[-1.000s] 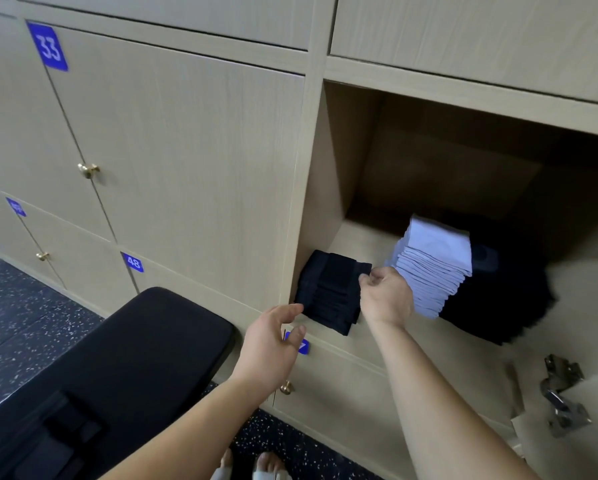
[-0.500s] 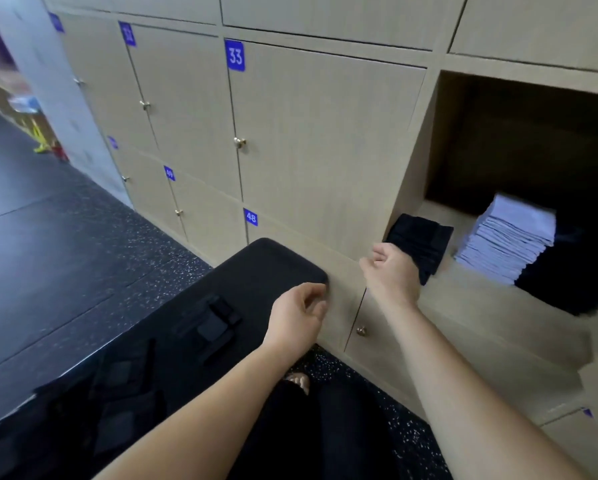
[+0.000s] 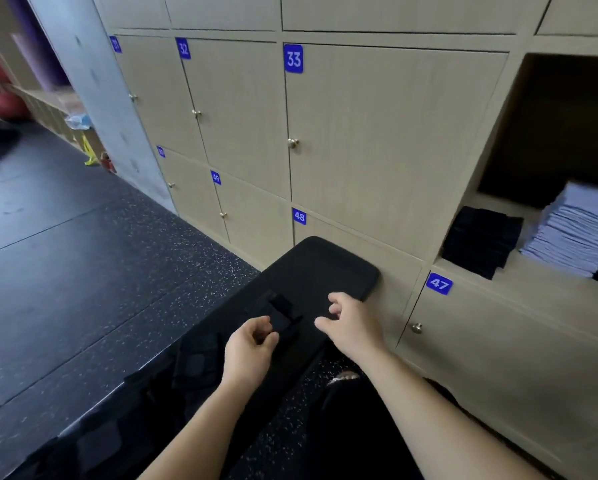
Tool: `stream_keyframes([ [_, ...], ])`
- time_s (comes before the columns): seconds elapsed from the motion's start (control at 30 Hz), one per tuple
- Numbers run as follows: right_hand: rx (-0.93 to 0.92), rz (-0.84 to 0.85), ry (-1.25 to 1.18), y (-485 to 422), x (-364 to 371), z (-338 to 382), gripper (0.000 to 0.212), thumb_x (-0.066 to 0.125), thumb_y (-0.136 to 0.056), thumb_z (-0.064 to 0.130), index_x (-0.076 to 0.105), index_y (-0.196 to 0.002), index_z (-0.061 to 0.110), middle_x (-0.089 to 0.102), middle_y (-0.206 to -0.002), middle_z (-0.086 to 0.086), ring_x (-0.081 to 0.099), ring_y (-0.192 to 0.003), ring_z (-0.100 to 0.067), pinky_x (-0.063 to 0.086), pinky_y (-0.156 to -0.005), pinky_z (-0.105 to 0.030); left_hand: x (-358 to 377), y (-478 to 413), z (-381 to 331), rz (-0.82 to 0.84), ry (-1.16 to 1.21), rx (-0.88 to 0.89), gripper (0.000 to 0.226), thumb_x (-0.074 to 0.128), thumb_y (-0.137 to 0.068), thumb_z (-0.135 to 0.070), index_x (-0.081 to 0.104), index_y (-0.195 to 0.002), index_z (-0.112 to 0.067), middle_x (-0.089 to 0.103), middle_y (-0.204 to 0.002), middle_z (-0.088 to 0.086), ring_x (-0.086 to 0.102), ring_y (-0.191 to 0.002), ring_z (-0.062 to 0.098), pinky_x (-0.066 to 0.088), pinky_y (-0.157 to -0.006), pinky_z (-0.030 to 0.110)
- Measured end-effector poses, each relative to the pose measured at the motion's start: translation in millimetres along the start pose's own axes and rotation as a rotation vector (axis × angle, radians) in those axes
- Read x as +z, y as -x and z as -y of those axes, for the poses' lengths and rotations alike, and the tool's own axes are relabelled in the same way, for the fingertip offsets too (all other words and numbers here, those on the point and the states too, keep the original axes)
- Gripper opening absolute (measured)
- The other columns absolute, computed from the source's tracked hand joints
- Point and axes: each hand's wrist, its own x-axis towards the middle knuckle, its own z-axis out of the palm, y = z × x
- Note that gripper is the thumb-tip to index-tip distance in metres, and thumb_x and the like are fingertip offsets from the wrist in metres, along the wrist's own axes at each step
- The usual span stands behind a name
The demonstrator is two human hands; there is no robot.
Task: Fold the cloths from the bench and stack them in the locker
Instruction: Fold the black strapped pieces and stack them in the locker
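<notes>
Black cloth on bench; left hand beside, right hand near

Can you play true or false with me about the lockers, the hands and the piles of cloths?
1. Door 33 is shut. True.
2. The right hand holds a cloth. False: it holds nothing and is above the bench.
3. The locker has a black pile and a pale pile inside. True.
4. Both hands are inside the locker. False: the left hand and the right hand are over the bench.
</notes>
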Motion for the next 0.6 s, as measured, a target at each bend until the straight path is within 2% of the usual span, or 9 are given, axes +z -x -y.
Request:
stream_keyframes([
  [0.13, 0.037, 0.108, 0.074, -21.1, 31.8, 2.0, 0.065, 0.063, -0.084, 0.038, 0.042, -0.143, 0.021, 0.055, -0.135, 0.004, 0.051, -0.122, -0.018, 0.045, -0.097, -0.034, -3.0, -24.9, 32.0, -0.023, -0.055, -0.145, 0.051, 0.074, -0.085, -0.018, 0.056, -0.133, -0.01, 0.067, -0.116, 0.004, 0.063, -0.106, 0.017, 0.046, -0.096, 0.029],
  [0.27, 0.069, 0.154, 0.136, -52.9, 61.2, 3.4, 0.068, 0.066, -0.082, 0.042, 0.044, -0.141, 0.016, 0.054, -0.136, -0.001, 0.047, -0.126, -0.021, 0.043, -0.099, -0.035, 3.8, -47.5, 51.0, -0.034, -0.102, -0.226, 0.066, 0.075, -0.084, -0.028, 0.046, -0.141, -0.011, 0.061, -0.129, 0.006, 0.06, -0.114, 0.02, 0.046, -0.098, 0.033],
  [0.37, 0.079, 0.182, 0.176, -74.4, 81.3, 5.5, 0.065, 0.066, -0.083, 0.043, 0.044, -0.137, 0.014, 0.051, -0.138, -0.003, 0.042, -0.129, -0.023, 0.041, -0.1, -0.036, 11.2, -64.1, 58.2, -0.03, -0.156, -0.282, 0.074, 0.074, -0.084, -0.034, 0.04, -0.145, -0.009, 0.058, -0.134, 0.007, 0.057, -0.119, 0.023, 0.045, -0.094, 0.031],
  [0.43, 0.073, 0.214, 0.199, -87.3, 94.6, 5.8, 0.074, 0.066, -0.083, 0.044, 0.037, -0.143, 0.013, 0.045, -0.144, -0.003, 0.035, -0.134, -0.024, 0.037, -0.104, -0.036, 17.2, -72.4, 61.1, -0.017, -0.189, -0.323, 0.069, 0.074, -0.084, -0.035, 0.044, -0.139, -0.007, 0.059, -0.128, 0.007, 0.058, -0.116, 0.024, 0.043, -0.087, 0.029],
  [0.5, 0.069, 0.248, 0.207, -97.5, 107.5, 5.1, 0.081, 0.067, -0.083, 0.042, 0.028, -0.148, 0.014, 0.04, -0.148, -0.004, 0.031, -0.137, -0.024, 0.035, -0.106, -0.036, 22.7, -77.8, 63.6, -0.018, -0.226, -0.354, 0.054, 0.074, -0.083, -0.034, 0.051, -0.124, -0.008, 0.061, -0.114, 0.004, 0.059, -0.107, 0.023, 0.042, -0.08, 0.028],
  [0.6, 0.051, 0.232, 0.306, -108.3, 124.3, 3.8, 0.079, 0.068, -0.082, 0.037, 0.026, -0.146, 0.015, 0.037, -0.146, -0.005, 0.033, -0.133, -0.025, 0.036, -0.105, -0.036, 27.7, -83.0, 69.7, -0.038, -0.262, -0.386, 0.037, 0.074, -0.082, -0.033, 0.054, -0.105, -0.013, 0.061, -0.106, -0.001, 0.057, -0.091, 0.017, 0.046, -0.076, 0.03],
])
